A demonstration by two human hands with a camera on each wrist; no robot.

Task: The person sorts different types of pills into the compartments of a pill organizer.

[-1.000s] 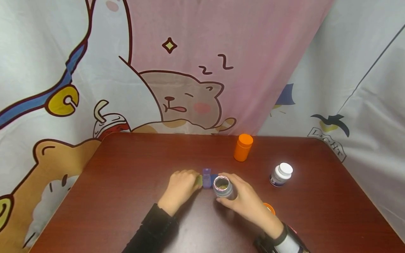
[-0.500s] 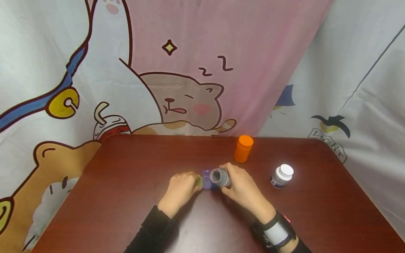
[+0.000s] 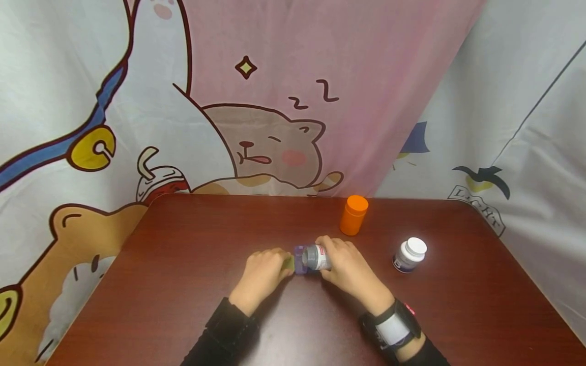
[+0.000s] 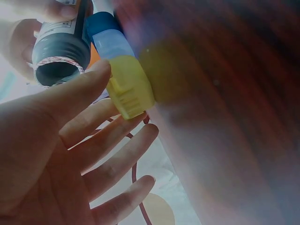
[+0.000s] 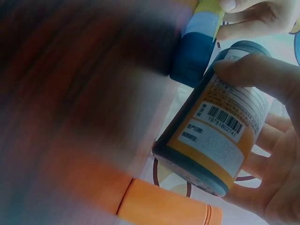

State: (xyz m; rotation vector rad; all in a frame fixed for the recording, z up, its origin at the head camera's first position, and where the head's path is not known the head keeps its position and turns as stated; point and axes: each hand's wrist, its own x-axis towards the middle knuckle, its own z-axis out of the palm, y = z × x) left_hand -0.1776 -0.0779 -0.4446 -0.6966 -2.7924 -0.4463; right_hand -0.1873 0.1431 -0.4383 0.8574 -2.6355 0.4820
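Observation:
A small pill organizer with yellow, purple and blue sections rests on the table. My left hand pinches its yellow end between thumb and forefinger, the other fingers spread out in the left wrist view. Around a dark grey pill bottle with a white and orange label, my right hand is curled. The bottle is uncapped and tilted, its mouth pointing left, close over the organizer's middle. It covers much of the blue section in the head view. The bottle's contents are hidden in that view.
An orange bottle stands toward the back of the brown table. Right of my right hand is a white bottle with its lid on. A small pink item shows beside my right wrist. A patterned curtain hangs behind the table.
My right hand has tipped the bottle from nearly upright to leaning left and shifted it slightly left over the organizer. The orange ring-shaped cap near the right forearm has become hidden. My left hand stays put.

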